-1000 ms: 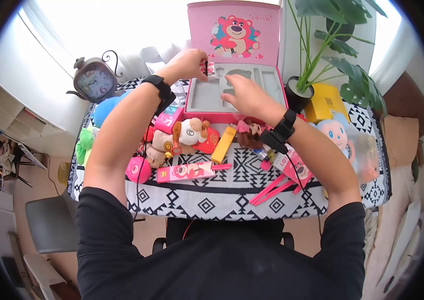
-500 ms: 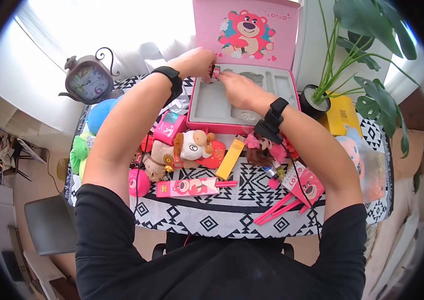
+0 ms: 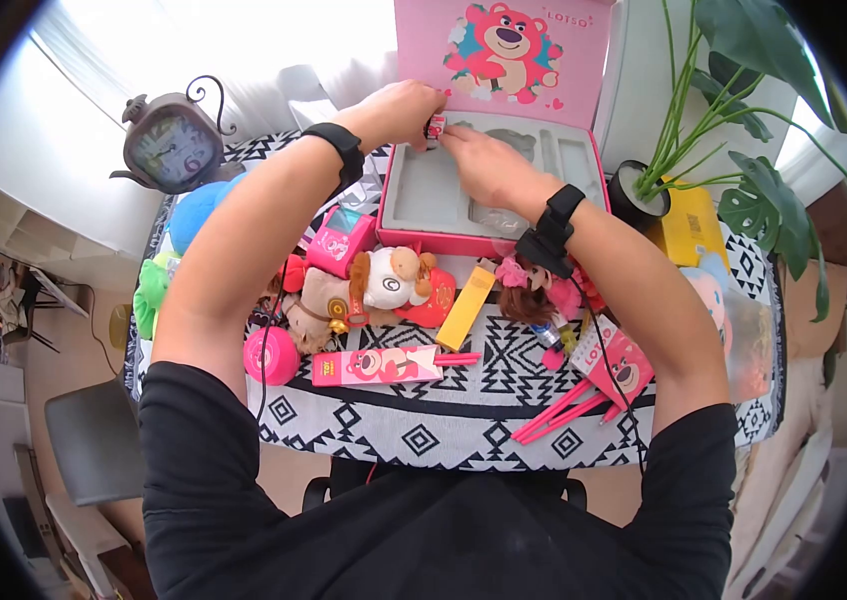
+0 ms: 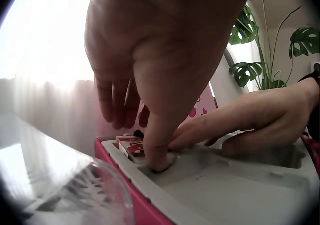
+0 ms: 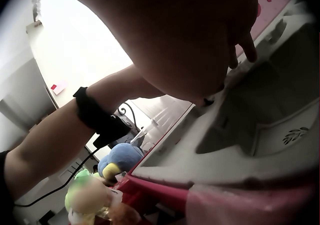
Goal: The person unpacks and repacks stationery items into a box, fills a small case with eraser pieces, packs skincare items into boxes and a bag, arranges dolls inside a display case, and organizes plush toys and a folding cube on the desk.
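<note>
A pink gift box (image 3: 414,243) stands with its lid (image 3: 504,60) up, showing a bear print. Its grey moulded tray (image 3: 424,190) has several hollows. At the tray's far left corner my left hand (image 3: 399,113) pinches a small red-and-white printed box (image 3: 437,127). In the left wrist view that small box (image 4: 131,146) sits low in its hollow, the thumb (image 4: 157,152) down beside it. My right hand (image 3: 492,168) reaches over the tray from the right, its extended fingers (image 4: 192,134) beside the small box. The right fingertips are partly hidden.
Along the box's front lie plush toys (image 3: 389,280), a yellow box (image 3: 468,308), a pink pencil pack (image 3: 377,367), a doll (image 3: 529,290) and pink pencils (image 3: 556,412). A clock (image 3: 174,145) stands left, a potted plant (image 3: 641,190) right. Clear plastic (image 4: 75,180) borders the left side.
My left hand has lowered the small printed box into the tray's far left corner. The right hand has moved left and away from me to join it. The head view has shifted slightly.
</note>
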`<action>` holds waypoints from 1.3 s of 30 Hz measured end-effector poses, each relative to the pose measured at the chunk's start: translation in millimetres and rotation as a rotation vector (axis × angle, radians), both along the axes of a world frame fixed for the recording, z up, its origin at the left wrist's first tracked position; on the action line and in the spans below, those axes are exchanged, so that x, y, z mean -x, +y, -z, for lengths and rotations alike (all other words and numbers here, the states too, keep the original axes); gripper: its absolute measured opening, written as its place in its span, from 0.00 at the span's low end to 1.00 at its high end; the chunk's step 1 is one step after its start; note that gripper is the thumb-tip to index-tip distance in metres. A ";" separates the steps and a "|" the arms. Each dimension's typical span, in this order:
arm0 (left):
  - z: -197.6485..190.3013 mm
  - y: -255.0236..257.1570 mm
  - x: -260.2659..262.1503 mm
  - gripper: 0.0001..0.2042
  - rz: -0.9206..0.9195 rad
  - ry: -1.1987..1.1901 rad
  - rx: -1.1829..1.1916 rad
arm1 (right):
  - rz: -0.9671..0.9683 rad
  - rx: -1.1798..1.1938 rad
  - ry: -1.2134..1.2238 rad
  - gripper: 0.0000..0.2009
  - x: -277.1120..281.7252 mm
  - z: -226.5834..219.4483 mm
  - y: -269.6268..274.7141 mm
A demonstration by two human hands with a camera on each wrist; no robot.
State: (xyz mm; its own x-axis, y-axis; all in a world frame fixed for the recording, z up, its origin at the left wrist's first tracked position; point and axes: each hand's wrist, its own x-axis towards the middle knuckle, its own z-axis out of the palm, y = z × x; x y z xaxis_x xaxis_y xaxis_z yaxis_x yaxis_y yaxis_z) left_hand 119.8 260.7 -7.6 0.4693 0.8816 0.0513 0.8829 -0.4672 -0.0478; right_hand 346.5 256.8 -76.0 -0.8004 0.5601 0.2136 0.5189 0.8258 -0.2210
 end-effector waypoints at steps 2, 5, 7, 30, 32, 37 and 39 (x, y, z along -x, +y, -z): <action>1.6 -2.9 -4.4 0.27 -0.038 -0.017 0.106 | -0.009 -0.018 -0.013 0.24 1.7 0.4 1.5; 9.1 -4.2 -3.0 0.23 -0.022 -0.006 0.172 | 0.003 -0.049 -0.080 0.28 3.6 -0.4 2.6; 11.4 -4.3 -1.2 0.20 0.029 0.012 0.109 | 0.019 -0.066 -0.154 0.29 5.3 -1.7 2.6; -18.3 -359.0 -65.0 0.24 -0.034 -0.242 -0.018 | -0.083 0.075 0.142 0.14 -151.6 -102.5 -280.9; 17.3 -385.8 -55.4 0.27 -0.070 -0.342 0.024 | 0.006 0.211 0.247 0.11 -180.5 -82.2 -313.6; 62.9 -416.5 -49.7 0.30 -0.258 -0.327 0.007 | 0.159 0.242 0.294 0.30 -235.7 -14.5 -342.9; 69.2 -414.9 -49.4 0.29 -0.296 -0.319 -0.024 | 0.140 0.150 0.200 0.32 -239.1 -11.8 -346.1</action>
